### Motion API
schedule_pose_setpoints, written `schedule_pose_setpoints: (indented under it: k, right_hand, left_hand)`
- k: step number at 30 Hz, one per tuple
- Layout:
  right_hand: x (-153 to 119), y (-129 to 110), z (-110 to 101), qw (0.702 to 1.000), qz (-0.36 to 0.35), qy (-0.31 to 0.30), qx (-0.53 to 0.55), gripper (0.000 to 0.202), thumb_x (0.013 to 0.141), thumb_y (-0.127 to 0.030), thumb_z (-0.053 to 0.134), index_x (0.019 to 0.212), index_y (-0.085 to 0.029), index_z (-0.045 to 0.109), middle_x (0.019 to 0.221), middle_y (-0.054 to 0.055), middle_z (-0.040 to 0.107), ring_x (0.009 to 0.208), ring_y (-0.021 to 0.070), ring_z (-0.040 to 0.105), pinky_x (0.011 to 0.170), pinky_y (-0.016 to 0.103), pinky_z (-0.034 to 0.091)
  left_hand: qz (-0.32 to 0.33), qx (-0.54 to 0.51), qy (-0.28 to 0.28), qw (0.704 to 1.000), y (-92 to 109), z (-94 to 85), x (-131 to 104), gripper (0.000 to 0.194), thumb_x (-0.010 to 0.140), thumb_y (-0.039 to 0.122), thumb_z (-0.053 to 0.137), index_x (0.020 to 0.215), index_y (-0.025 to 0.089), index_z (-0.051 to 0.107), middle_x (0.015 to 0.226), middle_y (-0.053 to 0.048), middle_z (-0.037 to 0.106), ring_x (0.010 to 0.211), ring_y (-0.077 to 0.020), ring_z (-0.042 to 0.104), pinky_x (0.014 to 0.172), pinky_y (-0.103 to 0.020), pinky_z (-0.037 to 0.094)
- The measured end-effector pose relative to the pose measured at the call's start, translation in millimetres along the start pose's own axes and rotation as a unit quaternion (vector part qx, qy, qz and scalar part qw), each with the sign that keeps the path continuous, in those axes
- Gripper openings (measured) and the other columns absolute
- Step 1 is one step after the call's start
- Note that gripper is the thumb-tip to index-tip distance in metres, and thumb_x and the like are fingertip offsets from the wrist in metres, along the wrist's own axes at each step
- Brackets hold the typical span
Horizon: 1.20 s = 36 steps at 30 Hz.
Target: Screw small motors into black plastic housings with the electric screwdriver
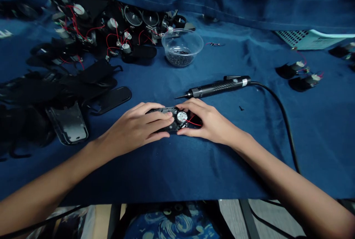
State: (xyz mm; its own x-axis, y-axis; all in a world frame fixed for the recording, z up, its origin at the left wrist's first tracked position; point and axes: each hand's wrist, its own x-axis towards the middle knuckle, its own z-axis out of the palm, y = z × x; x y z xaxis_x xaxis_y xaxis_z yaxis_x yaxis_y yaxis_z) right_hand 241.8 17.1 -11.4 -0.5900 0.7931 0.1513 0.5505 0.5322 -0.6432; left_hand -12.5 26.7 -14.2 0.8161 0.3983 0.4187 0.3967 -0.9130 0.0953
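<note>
Both hands are on one small black plastic housing [166, 125] that lies on the blue cloth near the table's front. A round silver-white motor [182, 117] with red wires sits at its right half. My left hand [144, 123] grips the left end, its fingertips pressing on the inside of the housing. Around the right end close the thumb and fingers of my right hand [205, 120]. Just beyond the hands lies a black electric screwdriver [219, 87], its bit pointing left, untouched. The housing's ends are partly hidden under the hands.
A clear plastic tub [182, 48] of tiny dark screws stands behind. Piled at the left are black shells [69, 122] and motor parts [126, 47] with red wires. Two wired black parts [305, 80] and a turquoise basket [318, 39] are at right. The screwdriver's cable [285, 117] runs toward the front edge.
</note>
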Motion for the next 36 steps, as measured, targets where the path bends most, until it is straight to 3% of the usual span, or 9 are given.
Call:
schedule_pose_setpoints:
  k: [6, 13, 20, 28, 36]
  right_hand:
    - [1, 2, -1, 1.0, -0.005, -0.002, -0.008, 0.063, 0.078, -0.055, 0.068, 0.124, -0.014, 0.056, 0.114, 0.01, 0.06, 0.107, 0.0219, 0.058, 0.097, 0.035, 0.046]
    - [0, 3, -1, 1.0, -0.003, 0.004, -0.007, 0.065, 0.075, -0.057, 0.07, 0.123, -0.014, 0.058, 0.112, 0.009, 0.062, 0.102, 0.0213, 0.06, 0.092, 0.033, 0.048]
    - [1, 11, -1, 1.0, 0.003, 0.0, 0.029, 0.065, 0.074, -0.054, 0.072, 0.126, -0.017, 0.06, 0.119, 0.008, 0.064, 0.105, 0.0224, 0.062, 0.094, 0.034, 0.048]
    - [-7, 7, -1, 0.999, -0.011, -0.022, -0.022, 0.07, 0.079, -0.047, 0.07, 0.139, -0.017, 0.048, 0.131, 0.01, 0.057, 0.125, 0.0256, 0.051, 0.108, 0.042, 0.041]
    - [-9, -6, 12, 0.995, -0.009, 0.019, -0.093, 0.059, 0.08, -0.032, 0.068, 0.132, -0.013, 0.049, 0.121, 0.012, 0.057, 0.115, 0.0271, 0.054, 0.103, 0.045, 0.045]
  left_hand:
    - [0.022, 0.017, -0.014, 1.0, 3, -3.9, -1, 0.037, 0.094, 0.031, 0.058, 0.126, 0.014, 0.055, 0.124, -0.006, 0.064, 0.125, -0.0254, 0.052, 0.098, -0.039, 0.049]
    - [0.032, -0.009, -0.013, 0.999, 5, -2.5, -7, 0.032, 0.094, 0.01, 0.05, 0.125, 0.017, 0.056, 0.123, -0.005, 0.065, 0.124, -0.0232, 0.053, 0.107, -0.044, 0.042]
    - [0.026, -0.048, -0.028, 0.998, 3, -3.7, -9, 0.036, 0.094, 0.01, 0.048, 0.127, 0.02, 0.056, 0.126, -0.004, 0.064, 0.124, -0.0192, 0.054, 0.108, -0.041, 0.041]
    - [0.023, -0.04, -0.033, 0.998, 3, -1.8, -9, 0.036, 0.093, 0.009, 0.05, 0.127, 0.019, 0.057, 0.126, -0.004, 0.064, 0.125, -0.0186, 0.053, 0.108, -0.039, 0.04]
    - [0.013, -0.042, -0.037, 0.998, 4, -3.4, -8, 0.036, 0.093, 0.01, 0.051, 0.126, 0.02, 0.058, 0.126, -0.004, 0.065, 0.124, -0.0195, 0.054, 0.107, -0.04, 0.041]
